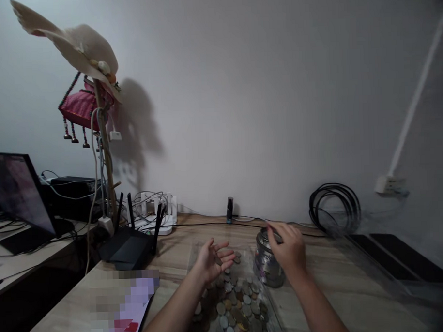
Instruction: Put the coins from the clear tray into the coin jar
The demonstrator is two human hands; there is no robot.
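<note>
My left hand (212, 260) is held palm up above a pile of several coins (236, 305) on the wooden table (174, 257), fingers spread, with what looks like a coin or two resting in the palm. My right hand (289, 248) reaches over the mouth of a glass jar (267, 265) that stands just right of the coins, its fingers curled at the rim. What the fingertips pinch is too small to make out. The coins seem to lie on a clear plastic sheet.
A black router (130, 246) with antennas stands to the left, with a white power strip (154, 221) and cables behind it. A small dark bottle (229, 210) stands by the wall. A coiled black cable (335, 208) leans at the right. A monitor (17, 192) sits far left.
</note>
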